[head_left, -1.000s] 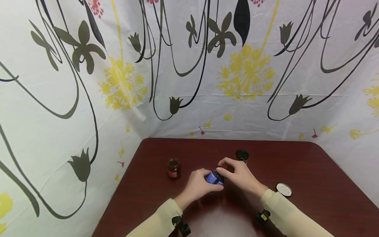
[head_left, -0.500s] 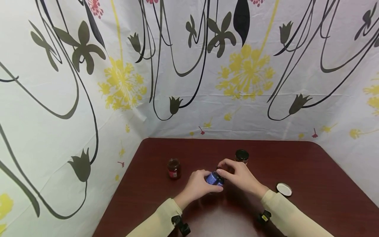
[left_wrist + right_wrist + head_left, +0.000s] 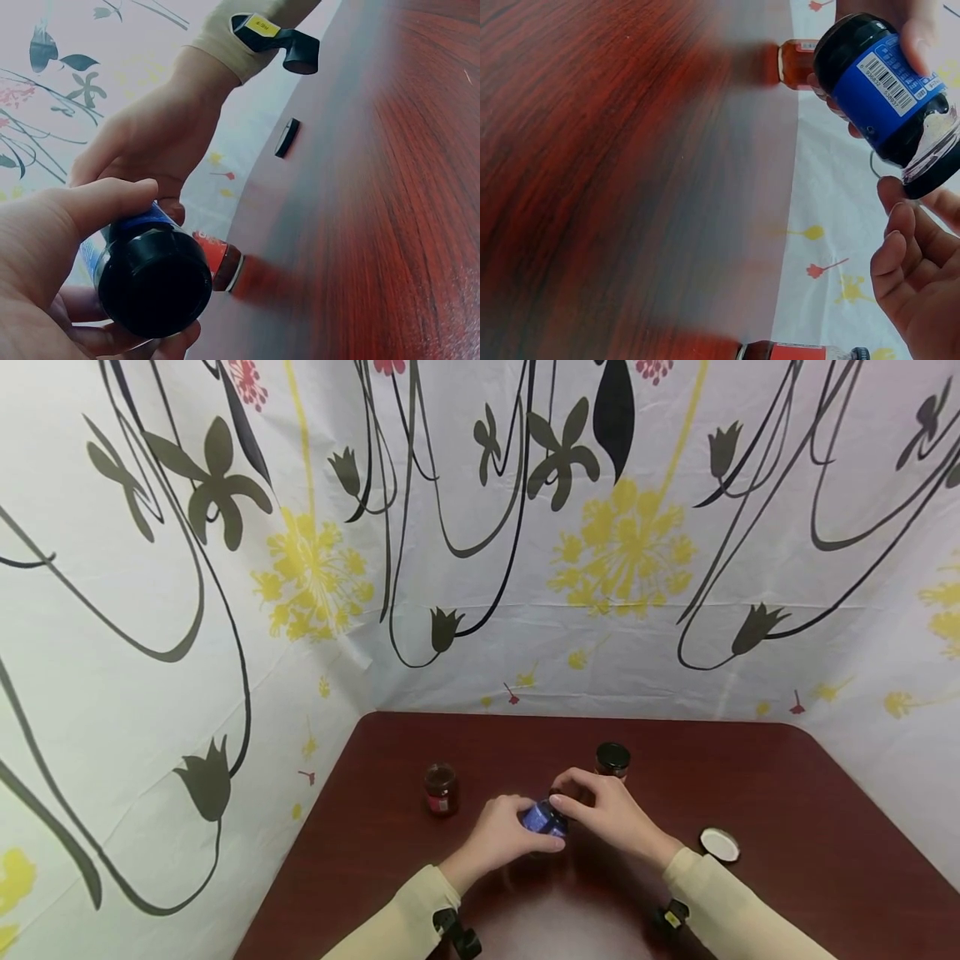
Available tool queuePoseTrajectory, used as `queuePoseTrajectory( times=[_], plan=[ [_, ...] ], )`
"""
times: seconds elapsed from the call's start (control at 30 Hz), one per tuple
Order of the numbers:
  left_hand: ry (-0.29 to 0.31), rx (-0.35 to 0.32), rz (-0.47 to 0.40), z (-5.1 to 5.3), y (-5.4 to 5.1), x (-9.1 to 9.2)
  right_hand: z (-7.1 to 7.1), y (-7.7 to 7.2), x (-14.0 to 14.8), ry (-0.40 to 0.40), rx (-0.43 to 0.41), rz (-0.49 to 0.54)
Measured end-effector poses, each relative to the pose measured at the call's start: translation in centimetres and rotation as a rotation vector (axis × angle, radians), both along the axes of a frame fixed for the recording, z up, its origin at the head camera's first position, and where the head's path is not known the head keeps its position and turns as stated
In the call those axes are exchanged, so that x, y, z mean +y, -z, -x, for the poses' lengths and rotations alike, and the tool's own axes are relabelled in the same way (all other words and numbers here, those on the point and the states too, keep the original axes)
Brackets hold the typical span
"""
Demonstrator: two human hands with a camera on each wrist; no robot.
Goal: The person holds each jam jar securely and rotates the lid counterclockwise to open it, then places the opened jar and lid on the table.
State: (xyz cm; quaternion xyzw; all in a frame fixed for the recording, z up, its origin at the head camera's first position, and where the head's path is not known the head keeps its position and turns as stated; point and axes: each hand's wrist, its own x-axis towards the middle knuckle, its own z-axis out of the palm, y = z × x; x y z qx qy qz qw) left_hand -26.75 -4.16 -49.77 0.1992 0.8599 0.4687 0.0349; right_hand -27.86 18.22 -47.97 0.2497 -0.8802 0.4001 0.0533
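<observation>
My left hand (image 3: 504,831) grips a dark glass jar with a blue label (image 3: 889,94), tilted above the table. In the left wrist view the jar's black round base (image 3: 156,285) faces the camera. My right hand (image 3: 611,814) has its thumb and curled fingertips at the jar's black lid (image 3: 935,174), pinching its edge. A whitish crinkled patch shows at the neck beside the lid. Part of the lid is hidden by my fingers in the head view.
An open jar with a red label (image 3: 441,792) stands on the dark red table (image 3: 360,877), left of my hands. Behind my right hand stands a jar with a dark lid (image 3: 612,757). A loose lid (image 3: 719,844) lies white side up at right.
The head view has tilted slightly, so the scene sits a little lower. Both hands stay at the blue-labelled jar, with only slight finger movement visible.
</observation>
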Motion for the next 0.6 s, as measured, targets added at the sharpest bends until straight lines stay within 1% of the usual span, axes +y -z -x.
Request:
queuePoseTrajectory(
  times=[0.3, 0.47, 0.6],
  plan=[
    [-0.004, -0.012, 0.017, -0.10, -0.09, -0.09, -0.09, 0.01, 0.00, -0.014, 0.004, 0.005],
    [0.006, -0.031, 0.013, -0.22, -0.07, -0.12, -0.12, 0.08, 0.06, -0.026, 0.000, 0.011],
    [0.011, -0.032, 0.011, -0.22, 0.01, -0.15, -0.16, 0.19, 0.13, -0.035, -0.008, 0.023]
  ],
)
